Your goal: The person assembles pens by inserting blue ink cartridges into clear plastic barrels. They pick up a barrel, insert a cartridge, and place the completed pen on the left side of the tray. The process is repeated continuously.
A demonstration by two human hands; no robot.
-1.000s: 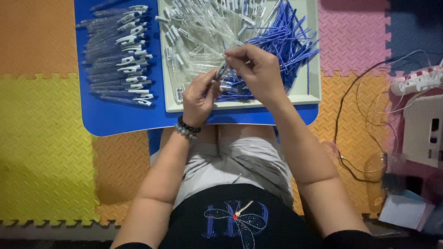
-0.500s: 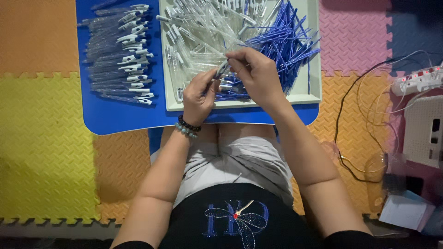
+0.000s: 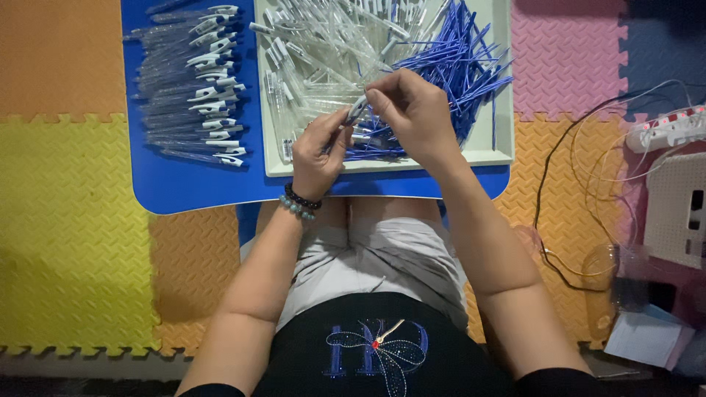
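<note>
My left hand grips a clear pen barrel over the front of a pale tray. My right hand pinches the barrel's upper end with thumb and forefinger, so both hands are closed on the same pen. The tray holds a heap of clear pen barrels on its left and a heap of blue refills on its right. A beaded bracelet sits on my left wrist.
A blue lap table carries the tray and, to its left, a row of finished pens with white clips. Coloured foam mats cover the floor. At the right lie black and white cables, a power strip and a white perforated box.
Both hands stay at the same spot over the tray. The fingers have shifted slightly on the pen barrel.
</note>
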